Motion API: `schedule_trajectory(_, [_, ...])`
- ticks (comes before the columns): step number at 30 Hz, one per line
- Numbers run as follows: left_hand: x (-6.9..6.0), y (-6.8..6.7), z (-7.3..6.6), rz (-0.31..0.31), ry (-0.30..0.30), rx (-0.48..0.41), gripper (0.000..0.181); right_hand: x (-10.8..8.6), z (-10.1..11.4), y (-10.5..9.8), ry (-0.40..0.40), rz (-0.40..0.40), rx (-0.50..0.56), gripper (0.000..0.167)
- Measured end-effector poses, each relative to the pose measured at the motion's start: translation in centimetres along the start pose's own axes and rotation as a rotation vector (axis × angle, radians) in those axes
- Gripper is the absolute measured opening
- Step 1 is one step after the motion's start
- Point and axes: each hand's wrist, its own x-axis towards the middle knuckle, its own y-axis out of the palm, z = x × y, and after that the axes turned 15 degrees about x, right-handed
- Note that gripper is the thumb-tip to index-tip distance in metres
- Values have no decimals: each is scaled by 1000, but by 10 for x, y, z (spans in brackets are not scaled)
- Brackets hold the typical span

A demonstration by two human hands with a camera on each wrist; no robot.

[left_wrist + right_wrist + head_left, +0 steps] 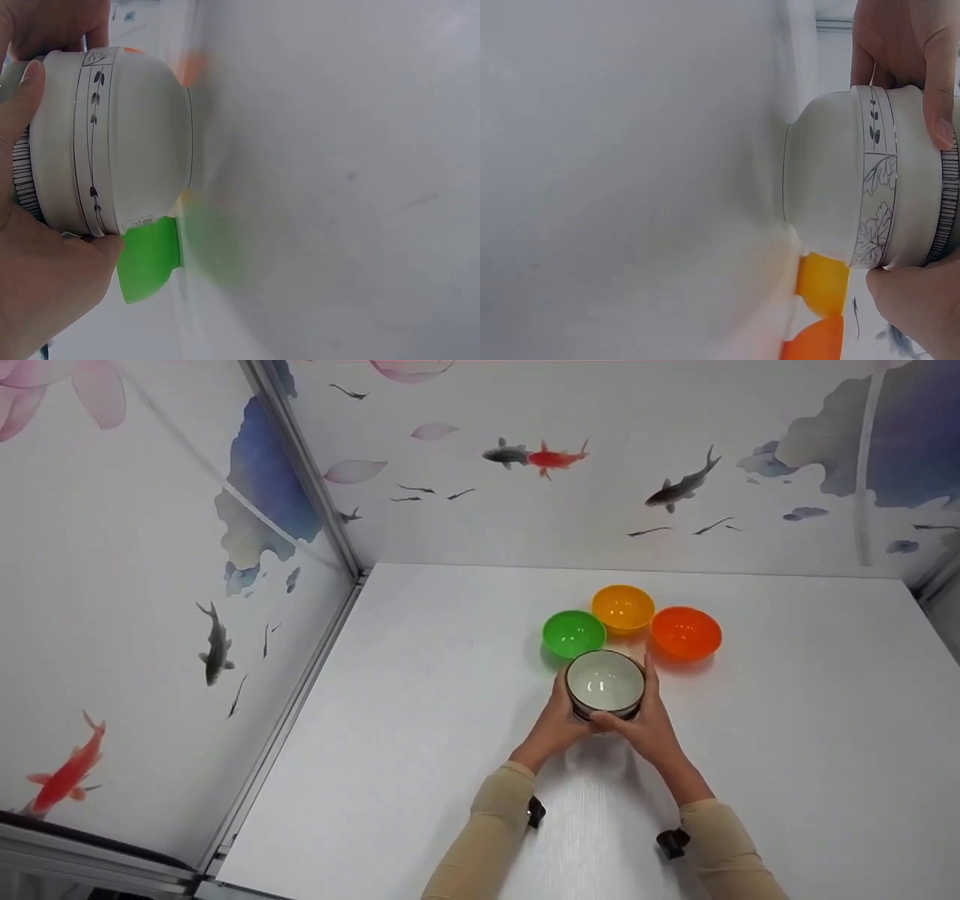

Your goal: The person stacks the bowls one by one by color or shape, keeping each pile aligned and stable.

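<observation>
A stack of pale ceramic bowls (604, 679) is held between both hands, upright, with its white inside facing up in the head view. Dark leaf drawings band the lower bowl (146, 142), and a striped band shows higher up the stack. My left hand (559, 718) grips the left side; its thumb lies along the wall. On the opposite side my right hand (651, 725) grips the stack, thumb across the near side. Just beyond stands a green bowl (574, 634). Whether the stack's base touches the table cannot be told.
A yellow bowl (622, 609) and an orange bowl (685, 634) stand behind the stack, beside the green one. The white table (390, 735) meets a fish-painted back wall (555, 525) and a left wall panel (135, 622) with a metal frame.
</observation>
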Motion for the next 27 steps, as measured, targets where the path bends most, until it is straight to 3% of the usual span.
schedule_trajectory(8, [1,0,0,30,-10,-9,115,-6,10,8,-16,-7,92,110])
schedule_trajectory(13, [2,2,2,38,-4,2,114,-12,28,11,-22,-2,72,106])
schedule_trajectory(18, [2,1,3,30,9,5,114,-14,32,13,-25,0,64,105])
schedule_trajectory(22, [1,0,2,27,7,17,114,-13,30,12,-33,2,58,105])
schedule_trajectory(27, [0,1,1,14,-4,51,115,-6,8,6,-47,-6,40,107])
